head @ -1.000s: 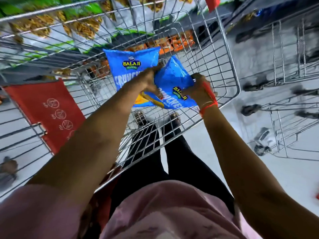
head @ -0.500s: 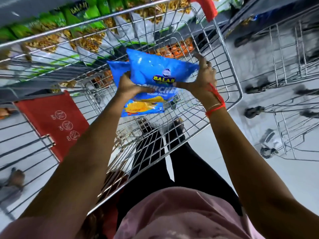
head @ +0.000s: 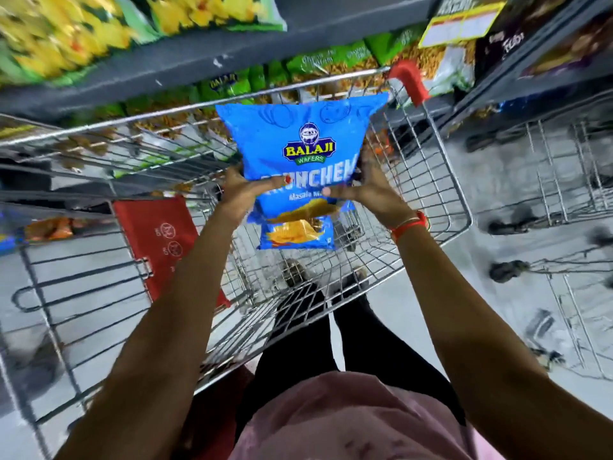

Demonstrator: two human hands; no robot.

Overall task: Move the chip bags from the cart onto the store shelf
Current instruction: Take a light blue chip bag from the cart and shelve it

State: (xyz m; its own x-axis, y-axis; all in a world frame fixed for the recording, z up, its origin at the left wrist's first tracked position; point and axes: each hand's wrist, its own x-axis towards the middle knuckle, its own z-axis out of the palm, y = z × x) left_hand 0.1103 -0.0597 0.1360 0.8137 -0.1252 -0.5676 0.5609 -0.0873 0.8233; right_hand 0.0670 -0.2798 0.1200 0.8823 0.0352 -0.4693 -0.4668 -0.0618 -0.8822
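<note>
Since half a second ago we have lifted the two blue chip bags higher and turned them upright, so the front bag (head: 306, 154) now faces us squarely above the cart (head: 431, 180). Our left hand (head: 247, 190) presses against the front bag's left edge, thumb laid across its face. Our right hand (head: 368, 190) clamps the right edge the same way, thumb on the front and fingers hidden behind. Together the hands pinch the bags between them. A red band (head: 409, 225) circles the right wrist.

Behind the front bag hangs the second bag (head: 297, 234), only its lower end showing below our hands. Both bags are held in the air over the wire basket, clear of its floor, and have not reached the shelf (head: 185, 61).

Beyond the cart's far rim the shelf carries green snack packets (head: 325, 58), with yellow and green bags (head: 66, 31) on the level above. A red flap (head: 159, 240) hangs in the cart to our left. More wire carts (head: 557, 180) stand on the right.
</note>
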